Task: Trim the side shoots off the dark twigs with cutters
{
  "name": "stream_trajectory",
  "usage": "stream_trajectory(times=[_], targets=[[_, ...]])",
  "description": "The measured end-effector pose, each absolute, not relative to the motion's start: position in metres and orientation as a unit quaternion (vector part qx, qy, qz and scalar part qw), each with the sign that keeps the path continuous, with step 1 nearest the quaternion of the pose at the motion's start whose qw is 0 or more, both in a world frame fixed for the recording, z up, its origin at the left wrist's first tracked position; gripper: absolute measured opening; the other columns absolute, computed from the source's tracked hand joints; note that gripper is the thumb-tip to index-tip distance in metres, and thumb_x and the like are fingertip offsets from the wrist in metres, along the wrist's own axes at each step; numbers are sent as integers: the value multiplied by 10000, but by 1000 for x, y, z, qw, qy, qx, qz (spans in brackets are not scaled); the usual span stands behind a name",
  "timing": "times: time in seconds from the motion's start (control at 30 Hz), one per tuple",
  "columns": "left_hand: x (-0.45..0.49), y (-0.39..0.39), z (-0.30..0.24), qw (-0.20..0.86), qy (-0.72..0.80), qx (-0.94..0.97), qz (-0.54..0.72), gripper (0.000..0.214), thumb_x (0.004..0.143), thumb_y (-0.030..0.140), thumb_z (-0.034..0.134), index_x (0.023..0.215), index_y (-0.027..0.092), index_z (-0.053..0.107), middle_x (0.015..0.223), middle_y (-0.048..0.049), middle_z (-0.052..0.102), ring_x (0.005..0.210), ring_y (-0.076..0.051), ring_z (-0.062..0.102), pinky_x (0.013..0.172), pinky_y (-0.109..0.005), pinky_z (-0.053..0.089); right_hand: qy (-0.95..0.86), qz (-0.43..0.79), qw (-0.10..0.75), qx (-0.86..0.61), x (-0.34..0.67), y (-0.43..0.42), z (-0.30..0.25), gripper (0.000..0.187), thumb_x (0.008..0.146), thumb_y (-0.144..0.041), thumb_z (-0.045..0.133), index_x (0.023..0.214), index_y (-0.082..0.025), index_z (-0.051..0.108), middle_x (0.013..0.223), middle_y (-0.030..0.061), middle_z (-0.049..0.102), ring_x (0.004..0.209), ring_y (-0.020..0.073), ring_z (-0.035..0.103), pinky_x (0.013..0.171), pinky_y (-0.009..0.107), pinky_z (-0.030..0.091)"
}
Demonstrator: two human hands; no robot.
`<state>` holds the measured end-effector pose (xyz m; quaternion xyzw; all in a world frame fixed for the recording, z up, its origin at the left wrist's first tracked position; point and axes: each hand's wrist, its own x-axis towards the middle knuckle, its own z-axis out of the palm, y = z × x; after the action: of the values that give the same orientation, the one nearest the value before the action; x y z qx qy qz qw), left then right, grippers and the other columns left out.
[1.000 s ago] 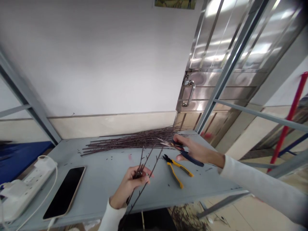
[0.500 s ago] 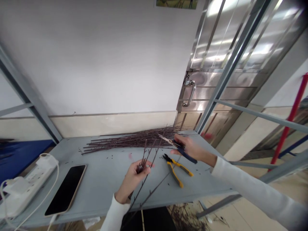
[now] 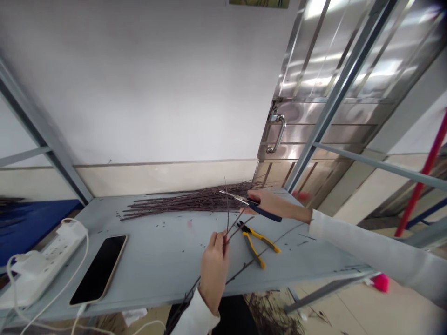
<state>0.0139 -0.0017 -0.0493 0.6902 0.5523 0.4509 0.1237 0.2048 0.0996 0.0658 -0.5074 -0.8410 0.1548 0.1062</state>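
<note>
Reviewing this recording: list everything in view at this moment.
twig bundle: one, dark brown, along the table's far edge
table: one, grey, across the view
pliers: one pair, yellow and black, on the table
smartphone: one, black screen, on the table's left side
power strip: one, white, at the table's left end
steel door: one, silver, beyond the table
floor clippings: many, dark, below the table
branch: one, brown, in the left hand
scissors: one pair, dark blue handles, in the right hand
left hand: one, white sleeve, gripping the branch
right hand: one, white sleeve, gripping the scissors
</note>
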Motion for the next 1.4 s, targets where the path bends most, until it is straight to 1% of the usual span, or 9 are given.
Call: stream_trajectory(times=[0.13, 0.27, 0.5, 0.67, 0.77, 0.97, 1.1, 1.2, 1.4], targets=[[9, 1, -49, 136, 564, 680, 448, 141, 867, 121, 449, 863, 193, 571, 822, -58, 637, 716, -206, 646, 632, -300, 488, -827, 141, 95, -537, 207, 97, 72, 532, 681, -657, 595, 593, -220, 305, 536, -63, 355, 522, 111, 362, 494, 246, 225], [4, 0, -41, 186, 554, 667, 463, 164, 872, 148, 429, 845, 197, 583, 822, -57, 622, 724, -199, 613, 667, -304, 463, -831, 151, 87, -529, 211, 92, 72, 497, 736, -653, 545, 621, -221, 329, 553, -55, 381, 526, 113, 373, 489, 241, 230], [-12, 8, -26, 414, 482, 599, 487, 144, 823, 247, 541, 864, 156, 645, 765, -32, 602, 692, -161, 528, 617, -249, 389, -865, 186, 91, -457, 218, 96, 59, 404, 817, -610, 470, 762, -225, 362, 650, -43, 442, 589, 125, 419, 531, 240, 313], [-24, 20, -26, 583, 433, 509, 462, 217, 724, 318, 636, 847, 139, 640, 584, 58, 453, 424, -50, 250, 428, -209, 174, -872, 157, 123, -447, 219, 99, 63, 430, 795, -615, 491, 706, -236, 308, 625, -55, 379, 573, 119, 369, 531, 243, 271], [-31, 23, -25, 639, 424, 460, 449, 266, 671, 350, 682, 823, 140, 619, 589, 58, 479, 396, -21, 158, 408, -211, 81, -868, 134, 141, -457, 220, 98, 64, 445, 781, -587, 536, 676, -239, 281, 589, -64, 346, 549, 111, 333, 517, 236, 242], [-43, 30, -25, 645, 435, 450, 438, 364, 629, 419, 719, 835, 139, 610, 584, 60, 484, 377, -8, 130, 396, -206, 38, -862, 107, 153, -472, 244, 102, 50, 345, 778, -516, 576, 740, -235, 380, 654, -28, 496, 615, 145, 446, 571, 248, 327], [-33, 29, -30, 640, 428, 475, 426, 360, 629, 431, 724, 803, 129, 634, 552, 69, 458, 376, -20, 174, 385, -212, 77, -846, 89, 144, -506, 278, 100, 34, 363, 687, -488, 668, 838, -222, 474, 824, 55, 613, 747, 222, 569, 663, 307, 411], [-23, 27, -32, 639, 417, 494, 416, 329, 652, 418, 719, 784, 127, 643, 546, 68, 447, 393, -31, 211, 391, -213, 107, -828, 88, 166, -528, 304, 90, 15, 376, 674, -480, 667, 874, -217, 487, 914, 92, 624, 817, 249, 585, 738, 349, 450], [-33, 25, -25, 615, 436, 495, 432, 387, 666, 489, 698, 816, 142, 618, 584, 64, 470, 384, -26, 215, 372, -205, 117, -730, 84, 214, -644, 353, 70, -38, 306, 730, -508, 542, 806, -248, 400, 776, 68, 617, 692, 240, 598, 651, 351, 473]])
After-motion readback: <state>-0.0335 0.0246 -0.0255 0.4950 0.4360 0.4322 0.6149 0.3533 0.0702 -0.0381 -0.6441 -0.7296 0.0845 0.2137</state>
